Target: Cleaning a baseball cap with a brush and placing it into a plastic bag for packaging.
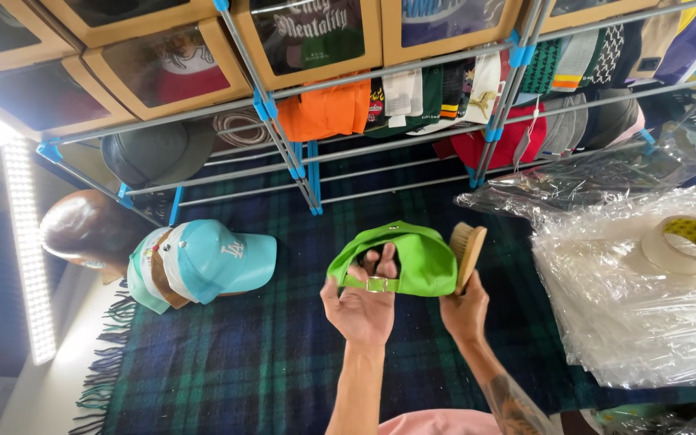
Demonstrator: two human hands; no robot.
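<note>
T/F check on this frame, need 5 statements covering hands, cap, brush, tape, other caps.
1. The left hand holds the green cap with fingers inside its back opening. True.
2. The right hand holds a pair of scissors. False: it holds a wooden brush against the cap's side.
3. The roll of tape lies on the clear plastic bags. True.
4. The stacked light blue caps lie to the right of the green cap. False: they lie to its left on the plaid blanket.
5. The green cap rests flat on the blanket. False: it is held up in the hands.
</note>
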